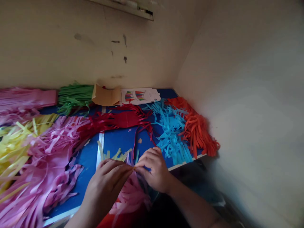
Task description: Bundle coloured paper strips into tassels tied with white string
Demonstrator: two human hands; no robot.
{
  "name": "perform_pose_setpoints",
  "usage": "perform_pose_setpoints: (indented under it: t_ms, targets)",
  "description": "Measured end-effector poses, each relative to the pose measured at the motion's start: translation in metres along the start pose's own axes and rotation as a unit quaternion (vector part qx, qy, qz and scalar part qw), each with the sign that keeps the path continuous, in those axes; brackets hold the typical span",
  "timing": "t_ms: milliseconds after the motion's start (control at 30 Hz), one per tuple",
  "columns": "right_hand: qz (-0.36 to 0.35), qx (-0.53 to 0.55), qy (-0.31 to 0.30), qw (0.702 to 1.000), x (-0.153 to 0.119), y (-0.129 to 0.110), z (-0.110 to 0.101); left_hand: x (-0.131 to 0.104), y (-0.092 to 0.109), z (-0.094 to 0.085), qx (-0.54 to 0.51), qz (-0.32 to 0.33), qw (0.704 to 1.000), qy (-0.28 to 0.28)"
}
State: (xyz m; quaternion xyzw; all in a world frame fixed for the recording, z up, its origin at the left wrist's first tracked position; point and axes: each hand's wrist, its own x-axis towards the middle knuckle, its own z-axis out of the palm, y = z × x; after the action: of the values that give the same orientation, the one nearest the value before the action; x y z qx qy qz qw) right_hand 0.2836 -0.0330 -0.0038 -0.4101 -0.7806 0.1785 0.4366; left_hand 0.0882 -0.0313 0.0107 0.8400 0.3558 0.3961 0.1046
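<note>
My left hand (111,174) and my right hand (153,167) meet over the table's front edge, fingertips pinched together. Both are closed on a thin, gathered part of a tissue paper tassel; the exact grip is mostly hidden by the fingers. The tassel's pink fringe (133,193) hangs below my hands, and its pale yellow strips (118,155) stick out behind them. Just beyond lies a dark red fringed tissue sheet (125,118), with thin strips trailing toward my right hand.
Pink (54,161) and yellow fringed paper (14,152) cover the table's left side. Blue fringes (172,133) and orange fringes (199,126) lie at the right, by the wall. Along the back are green fringes (76,96), a brown envelope (106,95) and a printed sheet (141,96).
</note>
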Motion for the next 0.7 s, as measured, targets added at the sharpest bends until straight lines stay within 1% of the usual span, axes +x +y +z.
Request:
perform_pose_setpoints:
  t_ms: [100, 200, 333, 467, 567, 633, 700]
  targets:
    - [0.008, -0.013, 0.012, 1.000, -0.002, 0.000, -0.001, 0.000, 0.000, -0.002, 0.022, -0.018, 1.000, 0.008]
    - [0.003, -0.024, 0.006, 1.000, -0.003, 0.000, -0.001, -0.001, 0.002, -0.001, 0.020, -0.038, 0.999, 0.015]
    - [-0.002, -0.031, 0.013, 0.999, -0.003, -0.003, -0.001, -0.002, 0.002, 0.004, 0.013, 0.009, 0.999, 0.035]
    - [0.001, -0.035, 0.023, 0.999, -0.003, -0.003, -0.001, -0.002, -0.002, 0.005, 0.035, 0.044, 0.998, 0.037]
    - [0.001, -0.035, 0.035, 0.999, -0.005, -0.002, 0.004, -0.001, -0.003, 0.008, 0.057, 0.068, 0.995, 0.036]
    - [0.001, -0.040, 0.047, 0.998, -0.006, -0.002, 0.010, 0.000, -0.003, 0.013, 0.065, 0.077, 0.995, 0.026]
    - [-0.005, -0.048, 0.057, 0.997, -0.007, 0.000, 0.014, -0.004, -0.005, 0.019, 0.059, 0.057, 0.997, 0.009]
